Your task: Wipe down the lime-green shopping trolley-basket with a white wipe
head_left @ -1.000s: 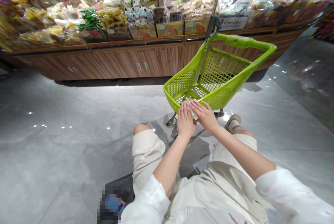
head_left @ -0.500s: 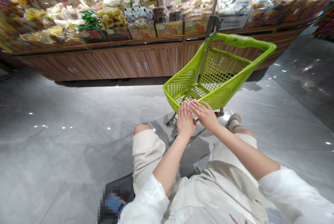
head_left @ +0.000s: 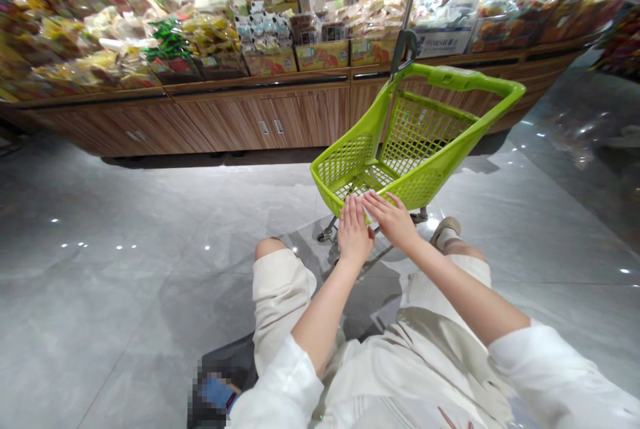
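A lime-green plastic shopping cart (head_left: pixel 450 149) stands on the grey floor in front of me, its basket showing nothing inside. My left hand (head_left: pixel 354 232) lies flat with fingers stretched out on the near rim of the basket. My right hand (head_left: pixel 393 217) rests beside it on the same rim, fingers extended and touching the left hand's fingertips. Neither hand holds anything. A grey handle pole (head_left: pixel 406 22) rises from the cart's far side.
A long wooden display counter (head_left: pixel 260 116) with cupboard doors runs across the back, piled with packaged snacks and breads (head_left: pixel 215 36). Glossy grey tile floor (head_left: pixel 125 269) spreads to the left and right. My knees and a shoe (head_left: pixel 445 229) are below the cart.
The view has shifted slightly, so the cart and shelves sit a little further left in the picture. My hands stay flat on the cart's rim.
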`<act>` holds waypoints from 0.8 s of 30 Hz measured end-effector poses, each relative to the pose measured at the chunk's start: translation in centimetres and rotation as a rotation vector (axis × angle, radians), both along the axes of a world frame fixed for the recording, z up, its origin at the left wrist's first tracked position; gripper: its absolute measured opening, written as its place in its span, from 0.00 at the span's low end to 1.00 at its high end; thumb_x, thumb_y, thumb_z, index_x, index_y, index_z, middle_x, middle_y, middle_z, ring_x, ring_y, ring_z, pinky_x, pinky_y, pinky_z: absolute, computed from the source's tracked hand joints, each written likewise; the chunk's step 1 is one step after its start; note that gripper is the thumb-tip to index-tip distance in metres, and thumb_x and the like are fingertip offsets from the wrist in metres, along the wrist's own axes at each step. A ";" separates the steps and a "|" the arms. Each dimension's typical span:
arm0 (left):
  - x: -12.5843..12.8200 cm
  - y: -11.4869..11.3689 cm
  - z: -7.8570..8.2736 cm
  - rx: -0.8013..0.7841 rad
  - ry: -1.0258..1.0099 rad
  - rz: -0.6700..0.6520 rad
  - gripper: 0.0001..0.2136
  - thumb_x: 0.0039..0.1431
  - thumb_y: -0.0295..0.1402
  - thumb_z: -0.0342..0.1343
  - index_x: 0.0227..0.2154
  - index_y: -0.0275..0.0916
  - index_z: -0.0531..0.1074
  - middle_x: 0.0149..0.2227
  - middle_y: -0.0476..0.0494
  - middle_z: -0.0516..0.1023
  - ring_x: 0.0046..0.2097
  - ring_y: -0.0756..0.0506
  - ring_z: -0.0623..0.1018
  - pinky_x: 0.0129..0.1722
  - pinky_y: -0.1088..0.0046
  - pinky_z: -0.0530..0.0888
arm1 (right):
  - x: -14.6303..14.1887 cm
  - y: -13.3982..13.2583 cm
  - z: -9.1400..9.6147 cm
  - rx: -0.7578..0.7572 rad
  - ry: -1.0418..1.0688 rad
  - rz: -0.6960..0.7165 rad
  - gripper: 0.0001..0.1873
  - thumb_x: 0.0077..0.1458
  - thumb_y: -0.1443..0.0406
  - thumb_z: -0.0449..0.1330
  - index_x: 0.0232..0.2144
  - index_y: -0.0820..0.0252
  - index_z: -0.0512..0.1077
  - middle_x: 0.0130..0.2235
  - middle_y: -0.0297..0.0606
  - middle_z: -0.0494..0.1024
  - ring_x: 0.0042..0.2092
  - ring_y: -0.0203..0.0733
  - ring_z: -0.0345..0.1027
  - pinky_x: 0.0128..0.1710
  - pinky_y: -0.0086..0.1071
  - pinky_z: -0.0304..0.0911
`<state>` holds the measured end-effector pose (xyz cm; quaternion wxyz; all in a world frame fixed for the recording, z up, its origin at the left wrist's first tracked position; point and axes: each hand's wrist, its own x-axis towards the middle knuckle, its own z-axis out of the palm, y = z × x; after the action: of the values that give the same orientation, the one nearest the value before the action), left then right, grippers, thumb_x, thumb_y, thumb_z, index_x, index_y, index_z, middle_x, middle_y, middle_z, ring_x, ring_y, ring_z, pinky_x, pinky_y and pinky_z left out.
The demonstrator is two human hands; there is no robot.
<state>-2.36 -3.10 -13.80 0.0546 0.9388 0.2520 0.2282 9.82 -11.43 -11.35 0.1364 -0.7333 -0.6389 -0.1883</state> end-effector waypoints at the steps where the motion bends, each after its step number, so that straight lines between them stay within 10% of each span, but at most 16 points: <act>1: 0.0 0.1 0.0 0.006 0.004 -0.006 0.42 0.54 0.29 0.54 0.68 0.23 0.40 0.71 0.27 0.46 0.73 0.38 0.44 0.70 0.57 0.52 | 0.9 -0.4 0.2 -0.008 0.002 0.010 0.32 0.58 0.75 0.49 0.64 0.56 0.61 0.65 0.39 0.65 0.67 0.42 0.56 0.66 0.45 0.44; 6: -0.2 0.1 0.1 0.031 0.006 -0.017 0.41 0.56 0.31 0.53 0.68 0.21 0.39 0.71 0.27 0.46 0.73 0.38 0.44 0.70 0.58 0.53 | 7.8 -2.4 0.8 0.151 0.066 -0.283 0.34 0.53 0.77 0.49 0.62 0.55 0.63 0.62 0.40 0.69 0.65 0.47 0.59 0.65 0.55 0.43; 9: -0.2 0.0 0.1 0.019 0.002 -0.017 0.42 0.56 0.31 0.53 0.68 0.22 0.38 0.72 0.27 0.44 0.73 0.37 0.43 0.70 0.57 0.53 | 6.2 -1.4 0.1 0.202 0.072 -0.329 0.34 0.52 0.77 0.49 0.61 0.56 0.64 0.62 0.43 0.70 0.65 0.48 0.59 0.66 0.55 0.42; 15: -0.1 0.2 -0.2 0.017 0.007 -0.007 0.42 0.55 0.30 0.54 0.68 0.23 0.39 0.72 0.27 0.46 0.73 0.38 0.43 0.71 0.57 0.52 | 1.8 0.1 0.0 0.016 0.008 0.097 0.35 0.55 0.76 0.48 0.64 0.55 0.60 0.64 0.38 0.66 0.67 0.40 0.56 0.68 0.45 0.43; 20: -0.2 0.1 0.0 0.025 -0.002 -0.016 0.42 0.56 0.30 0.53 0.68 0.22 0.38 0.71 0.27 0.45 0.73 0.38 0.43 0.70 0.57 0.52 | 7.6 -1.8 0.7 0.156 0.078 -0.198 0.35 0.52 0.78 0.48 0.62 0.55 0.63 0.62 0.41 0.69 0.65 0.45 0.60 0.67 0.55 0.41; 24: -0.1 -0.1 0.0 0.003 -0.017 -0.014 0.41 0.56 0.30 0.53 0.68 0.22 0.38 0.72 0.27 0.45 0.73 0.38 0.43 0.70 0.56 0.53 | 4.3 -0.8 -0.2 0.202 0.088 -0.293 0.36 0.51 0.77 0.49 0.63 0.60 0.62 0.63 0.45 0.68 0.66 0.48 0.58 0.67 0.54 0.43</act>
<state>-2.46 -3.19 -13.78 0.0568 0.9388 0.2444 0.2361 14.14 -12.19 -11.59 0.2082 -0.8086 -0.4966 -0.2371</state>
